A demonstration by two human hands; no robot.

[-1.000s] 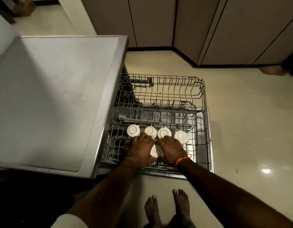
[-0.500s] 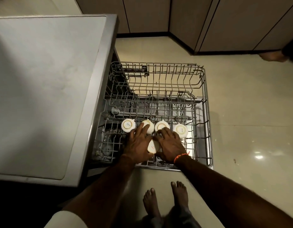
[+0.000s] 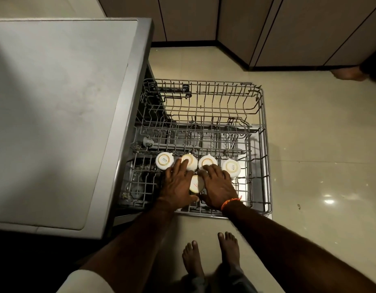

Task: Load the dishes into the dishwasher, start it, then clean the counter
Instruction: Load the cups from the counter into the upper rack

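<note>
- Since half a second ago, both hands remain in the lower centre of the frame over the pulled-out rack, and the fifth cup between them stays in place; the left fingers reach slightly further over the second cup.
- Left hand [image 3: 177, 185] lies palm down, fingers straight and slightly spread, fingertips resting on the upturned base of the second cup [image 3: 189, 160] in the row.
- Right hand [image 3: 217, 188] lies palm down, fingers straight and apart, fingertips touching the near edge of the third cup [image 3: 207, 161]; an orange wrist thread [image 3: 230, 203] circles its wrist.
- Fifth cup [image 3: 196, 183] sits between the two hands, just below the row, touched by both on its sides; whether either thumb curls round it cannot be told.
- Four white cups stand upside down in a row across the middle of the dishwasher rack [image 3: 265, 144]: first cup [image 3: 164, 160] at left and fourth cup [image 3: 231, 167] at right are untouched.
- Rack extends from the dishwasher opening under the grey counter [image 3: 56, 113], which fills the left of the frame.
- Bare feet [image 3: 210, 256] stand on the tiled floor [image 3: 320, 144] at lower centre, just below the rack's near rim.
</note>
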